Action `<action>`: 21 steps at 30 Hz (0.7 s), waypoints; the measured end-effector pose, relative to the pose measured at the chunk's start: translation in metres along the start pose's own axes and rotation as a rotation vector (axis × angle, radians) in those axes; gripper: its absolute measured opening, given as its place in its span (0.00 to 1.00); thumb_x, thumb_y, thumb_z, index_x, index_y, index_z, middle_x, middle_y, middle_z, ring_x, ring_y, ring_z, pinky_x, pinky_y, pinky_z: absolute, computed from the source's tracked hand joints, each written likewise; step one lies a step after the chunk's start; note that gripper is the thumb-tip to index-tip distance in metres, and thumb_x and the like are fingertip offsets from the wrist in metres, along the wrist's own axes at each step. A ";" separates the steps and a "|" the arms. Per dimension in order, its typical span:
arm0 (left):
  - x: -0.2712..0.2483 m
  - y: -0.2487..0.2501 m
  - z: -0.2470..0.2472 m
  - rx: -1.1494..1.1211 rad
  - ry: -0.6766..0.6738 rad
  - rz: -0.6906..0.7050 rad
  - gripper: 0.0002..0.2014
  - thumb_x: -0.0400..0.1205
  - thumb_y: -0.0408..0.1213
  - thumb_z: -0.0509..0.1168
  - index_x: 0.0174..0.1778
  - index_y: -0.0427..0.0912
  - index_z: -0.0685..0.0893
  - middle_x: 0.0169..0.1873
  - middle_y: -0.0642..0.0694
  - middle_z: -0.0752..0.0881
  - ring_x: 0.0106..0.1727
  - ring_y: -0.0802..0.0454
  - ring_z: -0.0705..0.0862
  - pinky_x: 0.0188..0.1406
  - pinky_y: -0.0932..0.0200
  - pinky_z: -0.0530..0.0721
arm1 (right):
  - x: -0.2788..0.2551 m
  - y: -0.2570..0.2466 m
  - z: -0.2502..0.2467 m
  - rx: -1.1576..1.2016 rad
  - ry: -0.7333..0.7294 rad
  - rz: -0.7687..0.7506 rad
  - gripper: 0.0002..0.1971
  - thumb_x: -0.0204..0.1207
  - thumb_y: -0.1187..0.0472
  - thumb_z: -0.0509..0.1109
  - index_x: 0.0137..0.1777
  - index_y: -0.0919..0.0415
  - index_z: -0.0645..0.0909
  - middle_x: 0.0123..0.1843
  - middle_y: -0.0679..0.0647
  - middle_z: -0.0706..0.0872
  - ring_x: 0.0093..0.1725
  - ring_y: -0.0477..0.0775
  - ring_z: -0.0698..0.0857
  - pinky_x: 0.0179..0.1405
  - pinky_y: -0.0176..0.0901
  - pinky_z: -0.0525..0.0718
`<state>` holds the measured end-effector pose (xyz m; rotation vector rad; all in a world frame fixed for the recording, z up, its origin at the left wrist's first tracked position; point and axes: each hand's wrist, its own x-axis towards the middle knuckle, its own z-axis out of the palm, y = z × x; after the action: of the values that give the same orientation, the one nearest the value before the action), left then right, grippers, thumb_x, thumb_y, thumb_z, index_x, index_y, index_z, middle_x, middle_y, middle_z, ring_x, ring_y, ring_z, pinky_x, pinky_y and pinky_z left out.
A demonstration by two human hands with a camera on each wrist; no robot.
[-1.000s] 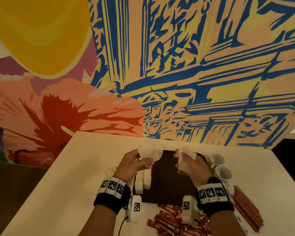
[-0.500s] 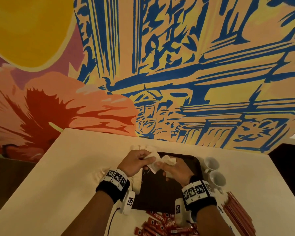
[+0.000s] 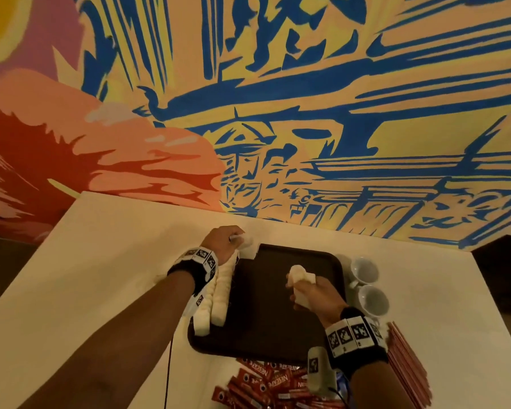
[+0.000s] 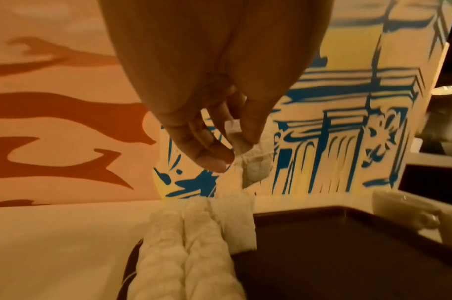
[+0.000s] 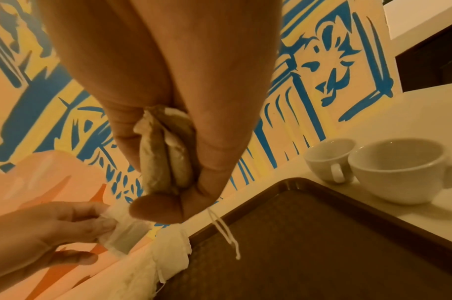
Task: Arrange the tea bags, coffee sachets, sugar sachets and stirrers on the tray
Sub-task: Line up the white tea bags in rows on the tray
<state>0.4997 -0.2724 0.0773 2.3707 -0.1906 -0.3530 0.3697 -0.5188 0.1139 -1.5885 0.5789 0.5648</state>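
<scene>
Brown plastic forms the tray (image 3: pixel 266 335), which lies low and centre in the head view on a pale table (image 3: pixel 101 261). Along the tray's left edge runs a double row of white tea bags (image 3: pixel 219 302), laid end to end and touching. At the far end of that row, toward the tray's upper left corner, the left hand (image 3: pixel 223 245) pinches one tea bag (image 4: pixel 253 160) between thumb and fingertips; in the left wrist view the bag hangs just above the last bags of the row. Right of centre, over the tray's bare floor, the right hand (image 3: pixel 316 296) grips a small bundle of tea bags (image 5: pixel 165 154), fingers and thumb pressed together round it, with a white string (image 5: pixel 224 233) dangling below the thumb. Two white cups (image 3: pixel 366 286) stand on the table just beside the tray's right edge, touching each other. Red coffee sachets (image 3: pixel 266 385) lie in a loose heap at the bottom of the head view, just below the tray's near edge. Reddish-brown stirrers (image 3: pixel 407 367) lie stacked at lower right, beyond the right wrist. A painted mural (image 3: pixel 278 113) of blue, yellow and orange fills the upper half of the frame.
</scene>
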 end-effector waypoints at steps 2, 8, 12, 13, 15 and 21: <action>0.013 -0.006 0.013 0.056 -0.069 -0.001 0.10 0.87 0.38 0.65 0.61 0.44 0.87 0.59 0.43 0.88 0.60 0.43 0.85 0.61 0.51 0.82 | 0.004 0.001 -0.001 -0.008 -0.010 -0.007 0.09 0.88 0.58 0.66 0.61 0.59 0.85 0.57 0.60 0.88 0.49 0.55 0.86 0.46 0.47 0.88; 0.043 -0.019 0.040 0.238 -0.276 -0.030 0.13 0.87 0.42 0.64 0.66 0.50 0.84 0.67 0.45 0.84 0.65 0.42 0.83 0.66 0.50 0.81 | 0.019 0.004 0.001 -0.035 -0.009 0.000 0.14 0.88 0.52 0.65 0.61 0.60 0.85 0.54 0.58 0.88 0.48 0.54 0.87 0.49 0.48 0.88; 0.059 -0.023 0.045 0.298 -0.297 -0.050 0.12 0.86 0.40 0.65 0.66 0.50 0.84 0.68 0.43 0.84 0.68 0.41 0.82 0.67 0.49 0.80 | 0.026 0.004 0.001 -0.045 -0.016 0.009 0.13 0.88 0.51 0.66 0.61 0.59 0.85 0.55 0.58 0.89 0.48 0.54 0.87 0.48 0.47 0.87; 0.063 -0.023 0.046 0.310 -0.291 -0.052 0.13 0.86 0.40 0.65 0.66 0.50 0.84 0.68 0.43 0.84 0.67 0.41 0.82 0.66 0.50 0.80 | 0.027 0.004 0.001 -0.045 -0.015 0.012 0.13 0.88 0.51 0.65 0.61 0.58 0.85 0.55 0.57 0.89 0.48 0.54 0.87 0.48 0.46 0.87; 0.070 -0.023 0.047 0.340 -0.286 -0.057 0.14 0.86 0.39 0.64 0.68 0.50 0.83 0.67 0.42 0.84 0.67 0.41 0.81 0.64 0.52 0.77 | 0.028 0.003 0.000 -0.048 -0.015 0.016 0.13 0.88 0.51 0.65 0.61 0.59 0.85 0.54 0.57 0.89 0.47 0.53 0.87 0.47 0.46 0.88; 0.079 -0.021 0.050 0.409 -0.323 -0.066 0.17 0.86 0.37 0.63 0.71 0.49 0.82 0.71 0.43 0.81 0.71 0.41 0.78 0.69 0.50 0.74 | 0.029 0.002 0.003 -0.044 -0.023 0.030 0.12 0.88 0.52 0.65 0.62 0.59 0.84 0.56 0.58 0.87 0.48 0.54 0.86 0.46 0.46 0.89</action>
<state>0.5605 -0.3076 0.0118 2.7123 -0.3642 -0.7941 0.3901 -0.5167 0.0933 -1.6146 0.5769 0.6214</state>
